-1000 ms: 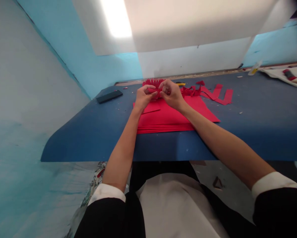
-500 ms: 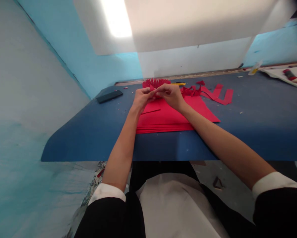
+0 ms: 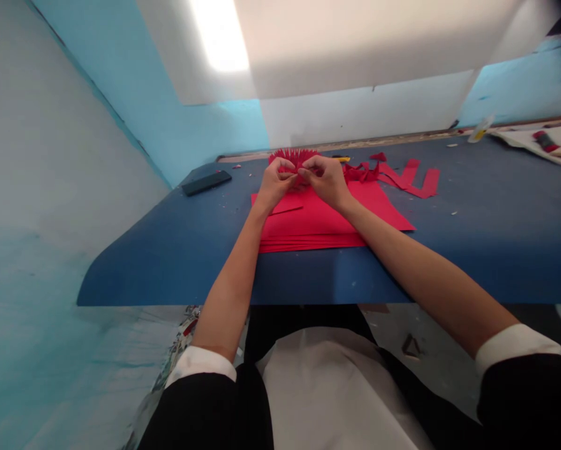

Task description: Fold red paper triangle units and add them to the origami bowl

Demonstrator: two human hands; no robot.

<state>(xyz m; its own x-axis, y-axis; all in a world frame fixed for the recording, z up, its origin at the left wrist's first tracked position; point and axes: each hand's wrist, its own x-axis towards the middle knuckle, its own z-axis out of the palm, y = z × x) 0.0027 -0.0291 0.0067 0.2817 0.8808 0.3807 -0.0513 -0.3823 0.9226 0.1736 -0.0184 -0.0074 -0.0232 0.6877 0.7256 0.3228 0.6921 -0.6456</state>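
My left hand (image 3: 276, 182) and my right hand (image 3: 325, 179) meet fingertip to fingertip above a stack of red paper sheets (image 3: 336, 215). Both are closed in a pinch on a small piece of red paper, mostly covered by the fingers. Just behind them stands a red spiky bundle of folded paper (image 3: 294, 155). A thin red paper strip (image 3: 287, 210) lies on the top sheet near my left wrist. Right of my right hand are small folded red paper pieces (image 3: 362, 172).
Flat red paper strips (image 3: 414, 180) lie on the blue tabletop (image 3: 491, 225) to the right. A yellow cutter (image 3: 341, 159) is behind my right hand. A dark flat phone-like object (image 3: 207, 183) rests at left. At far right are a small bottle (image 3: 481, 129) and a glue-stick-like tube (image 3: 545, 141).
My left hand has turned, and its fingers now curl upward against the right fingertips. The small red paper is more hidden than before. My right hand has barely moved.
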